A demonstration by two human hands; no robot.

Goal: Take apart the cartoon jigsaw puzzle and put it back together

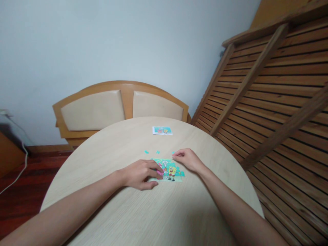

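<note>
A jigsaw puzzle (166, 167), mostly joined, lies on the round table with a teal background and cartoon figures. My left hand (142, 174) rests over its left side, palm down, fingers stretched out and thumb apart, hiding that part of the picture. Just past the puzzle's upper right edge, my right hand (188, 159) has its thumb and fingers pinched together. A small teal puzzle piece (173, 152) shows at those fingertips, partly covered. Two loose pieces, one at the left (146, 152) and another nearer the middle (158, 152), lie beyond the puzzle.
Farther back on the pale wooden table (123, 212) lies a small picture card (162, 130) with a similar cartoon scene. A padded wooden headboard (126, 102) stands behind the table. Wooden slats (269, 89) lean along the right. A white cable (24, 164) hangs at the left.
</note>
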